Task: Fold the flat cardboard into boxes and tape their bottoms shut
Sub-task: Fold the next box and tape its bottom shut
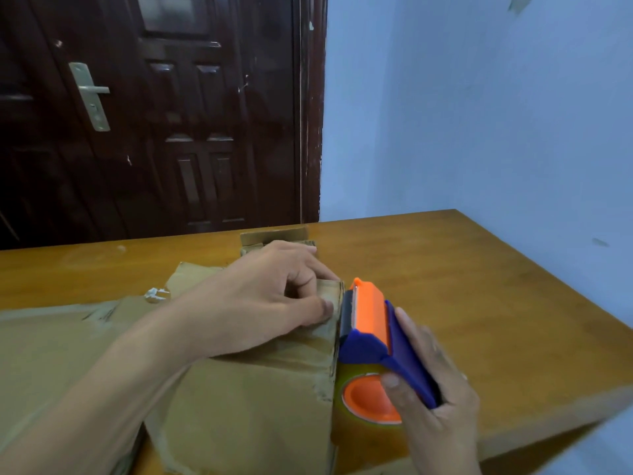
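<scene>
Pressing the box (246, 389) top, the left hand (274, 299) lies flat (fingers straight). Right hand (435, 402) grips the tape dispenser (373, 334) against the box's right edge.

Brown cardboard box (253, 389) standing on the desk, its worn flaps folded shut on top. Blue and orange tape dispenser (373, 341), holding a roll of clear tape, set against the box's right upper edge. Flat cardboard (44, 341) lies at left.

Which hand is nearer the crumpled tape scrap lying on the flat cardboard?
Left. The left hand presses on the box, just right of the tape scrap. The right hand grips the tape dispenser past the box's right edge, farther away.
</scene>
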